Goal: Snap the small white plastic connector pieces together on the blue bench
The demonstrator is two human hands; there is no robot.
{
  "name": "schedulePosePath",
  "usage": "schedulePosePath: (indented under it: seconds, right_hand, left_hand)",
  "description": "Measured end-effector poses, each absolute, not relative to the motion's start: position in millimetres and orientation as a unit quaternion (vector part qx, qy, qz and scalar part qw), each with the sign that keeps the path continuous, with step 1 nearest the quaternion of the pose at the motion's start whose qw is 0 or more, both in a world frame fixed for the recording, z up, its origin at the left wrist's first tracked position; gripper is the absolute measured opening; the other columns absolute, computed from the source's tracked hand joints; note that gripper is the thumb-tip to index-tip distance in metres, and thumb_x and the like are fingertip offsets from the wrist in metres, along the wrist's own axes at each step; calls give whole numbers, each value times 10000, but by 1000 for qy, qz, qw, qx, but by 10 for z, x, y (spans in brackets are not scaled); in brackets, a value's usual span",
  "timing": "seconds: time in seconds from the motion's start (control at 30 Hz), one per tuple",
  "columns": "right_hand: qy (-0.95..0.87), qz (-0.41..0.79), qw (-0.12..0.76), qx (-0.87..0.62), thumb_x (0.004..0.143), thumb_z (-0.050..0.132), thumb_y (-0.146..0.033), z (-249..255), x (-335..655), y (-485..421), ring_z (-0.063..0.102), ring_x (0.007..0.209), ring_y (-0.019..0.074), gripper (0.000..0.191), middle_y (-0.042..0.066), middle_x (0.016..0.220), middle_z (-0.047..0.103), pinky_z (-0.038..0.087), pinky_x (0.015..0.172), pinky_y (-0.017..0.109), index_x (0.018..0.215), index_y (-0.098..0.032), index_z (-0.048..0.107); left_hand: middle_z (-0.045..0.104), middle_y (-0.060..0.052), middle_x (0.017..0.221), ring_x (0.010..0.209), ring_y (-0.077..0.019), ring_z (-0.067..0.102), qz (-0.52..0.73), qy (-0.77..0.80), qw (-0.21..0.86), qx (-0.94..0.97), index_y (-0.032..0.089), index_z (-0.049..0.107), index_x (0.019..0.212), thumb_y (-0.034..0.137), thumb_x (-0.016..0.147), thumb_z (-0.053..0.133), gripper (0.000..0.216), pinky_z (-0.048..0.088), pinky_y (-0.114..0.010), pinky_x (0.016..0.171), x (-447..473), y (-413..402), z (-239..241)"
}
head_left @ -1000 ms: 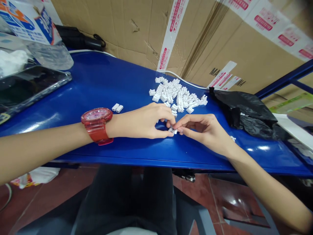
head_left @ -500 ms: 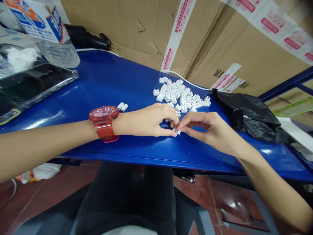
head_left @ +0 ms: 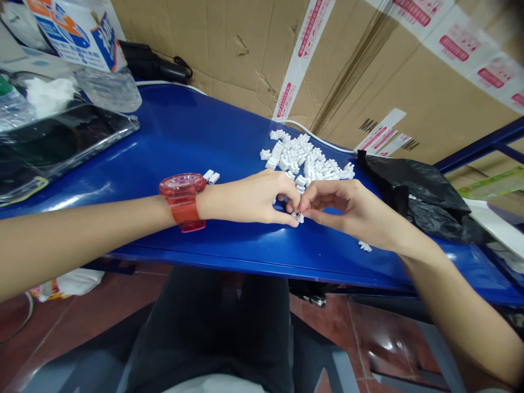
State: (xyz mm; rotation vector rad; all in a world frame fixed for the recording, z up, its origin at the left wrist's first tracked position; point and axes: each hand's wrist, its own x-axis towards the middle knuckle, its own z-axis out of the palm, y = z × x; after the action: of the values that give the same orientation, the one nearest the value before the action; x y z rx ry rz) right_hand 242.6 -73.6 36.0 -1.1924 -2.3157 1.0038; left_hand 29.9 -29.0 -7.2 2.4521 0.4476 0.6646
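Observation:
My left hand (head_left: 260, 197), with a red watch (head_left: 186, 202) on its wrist, pinches a small white plastic piece (head_left: 298, 217) between thumb and fingers. At the same piece, the thumb and index finger of my right hand (head_left: 356, 213) are closed together; fingertips cover most of it. Just beyond both hands lies a heap of similar white plastic pieces (head_left: 305, 155) on the blue table (head_left: 196, 123). Two white blocks (head_left: 212, 176) lie side by side behind my left wrist. One loose piece (head_left: 364, 246) rests under my right wrist.
Cardboard boxes (head_left: 229, 49) stand along the back. A black plastic bag (head_left: 434, 188) lies on the right. To the left are a phone-like dark device (head_left: 69, 136), a clear bottle (head_left: 108, 90) and a folded black umbrella (head_left: 151, 63). A white cable runs along the back edge.
The view has shifted slightly. My right fingers have closed in nearer to my left at the white piece. A loose piece now shows below my right wrist.

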Motion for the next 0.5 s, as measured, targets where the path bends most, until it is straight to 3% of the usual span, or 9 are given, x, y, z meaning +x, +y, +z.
schedulePosePath:
  seconds: [0.5]
  right_hand:
    - [-808,392,121,-422,841,717,-365,450,2372,-602,691,739,154,169,30,827,745,566,697,290,839,-197,705]
  left_hand:
    - [735,8,760,747,-145,648,268,195,296,896,180,733,752,246,793,761,83,422,-273,713,323,-287,-129]
